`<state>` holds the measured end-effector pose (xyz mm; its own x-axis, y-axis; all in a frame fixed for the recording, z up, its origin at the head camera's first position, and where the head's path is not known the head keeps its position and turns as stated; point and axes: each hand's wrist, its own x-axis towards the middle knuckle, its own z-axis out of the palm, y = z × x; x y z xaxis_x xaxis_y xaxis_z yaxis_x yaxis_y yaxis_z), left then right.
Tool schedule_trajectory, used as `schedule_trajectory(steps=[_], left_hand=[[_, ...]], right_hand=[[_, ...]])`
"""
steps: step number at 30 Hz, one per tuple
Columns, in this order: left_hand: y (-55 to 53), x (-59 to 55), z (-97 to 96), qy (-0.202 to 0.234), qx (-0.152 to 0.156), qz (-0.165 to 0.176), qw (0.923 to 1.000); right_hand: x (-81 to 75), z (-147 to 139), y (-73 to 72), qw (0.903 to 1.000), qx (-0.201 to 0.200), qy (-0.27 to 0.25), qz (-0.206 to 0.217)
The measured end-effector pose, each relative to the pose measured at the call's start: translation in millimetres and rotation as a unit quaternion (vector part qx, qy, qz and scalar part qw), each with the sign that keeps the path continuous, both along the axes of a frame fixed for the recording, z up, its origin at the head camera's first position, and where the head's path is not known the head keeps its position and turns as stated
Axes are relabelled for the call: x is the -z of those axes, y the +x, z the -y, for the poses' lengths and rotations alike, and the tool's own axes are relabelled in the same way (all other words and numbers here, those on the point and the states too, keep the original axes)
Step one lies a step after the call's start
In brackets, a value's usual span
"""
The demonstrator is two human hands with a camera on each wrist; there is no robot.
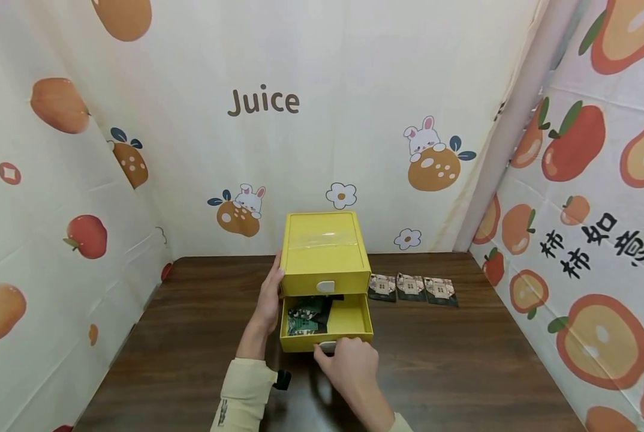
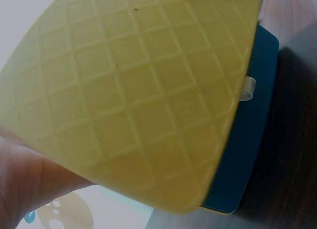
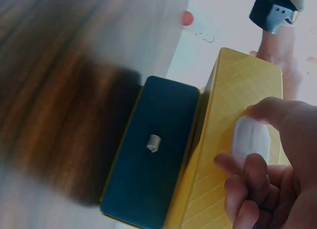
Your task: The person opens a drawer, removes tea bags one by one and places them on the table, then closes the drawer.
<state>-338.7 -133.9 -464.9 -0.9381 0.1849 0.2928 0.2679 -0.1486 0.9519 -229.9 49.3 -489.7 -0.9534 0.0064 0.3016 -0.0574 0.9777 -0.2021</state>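
A yellow drawer box (image 1: 326, 240) stands at the middle of the table, its upper drawer closed and the drawer under it pulled out. Dark green and black packets (image 1: 306, 318) lie in the left part of the pulled-out drawer (image 1: 357, 318). My left hand (image 1: 268, 303) rests along the box's left side, fingers extended. At the drawer's front, my right hand (image 1: 351, 366) has its thumb and curled fingers at the white handle (image 3: 251, 140). Below that drawer, the wrist views show a closed teal drawer front (image 3: 153, 149) with a small pull tab (image 3: 154, 143).
Three dark printed packets (image 1: 411, 288) lie in a row on the brown table (image 1: 462, 360), right of the box. A fruit-print cloth (image 1: 354, 120) hangs behind it, with more along both sides. Clear tape (image 1: 322, 239) crosses the box's top.
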Motion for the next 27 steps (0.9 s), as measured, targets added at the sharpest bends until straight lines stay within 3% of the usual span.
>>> schedule_trajectory(steps=[6,10,13,16,19,22,25,27], left_hand=[[-2.0,-2.0,0.5,0.001,0.011,0.004,0.9999],[-1.0,-2.8,-0.8,-0.001,0.003,0.01,0.9999],[0.3,-1.7,-2.6,-0.003,-0.007,0.009,0.9999],[1.4,-0.6,-4.3,-0.004,-0.012,0.008,0.9999],[1.7,-0.5,-4.5,-0.004,-0.014,0.013,0.9998],[1.4,-0.4,-4.2,-0.001,-0.016,0.015,0.9998],[0.9,0.5,-3.8,0.001,-0.014,0.014,0.9998],[0.1,1.0,-3.1,-0.001,-0.01,0.011,0.9999]], right_hand=[[5.6,-3.5,2.2,0.9998,-0.008,-0.013,-0.014],[-2.0,-13.9,8.5,0.9954,-0.062,-0.052,0.05],[-26.6,-26.0,12.4,0.9752,-0.148,-0.127,0.104],[-59.2,-34.6,5.6,0.9518,-0.233,-0.177,0.092],[-81.7,-35.1,-14.8,0.9388,-0.288,-0.172,0.081],[-85.4,-31.2,-41.4,0.9156,-0.342,-0.158,0.141],[-78.0,-24.2,-65.1,0.8817,-0.393,-0.138,0.222],[-70.1,-19.9,-78.2,0.8668,-0.41,-0.121,0.257]])
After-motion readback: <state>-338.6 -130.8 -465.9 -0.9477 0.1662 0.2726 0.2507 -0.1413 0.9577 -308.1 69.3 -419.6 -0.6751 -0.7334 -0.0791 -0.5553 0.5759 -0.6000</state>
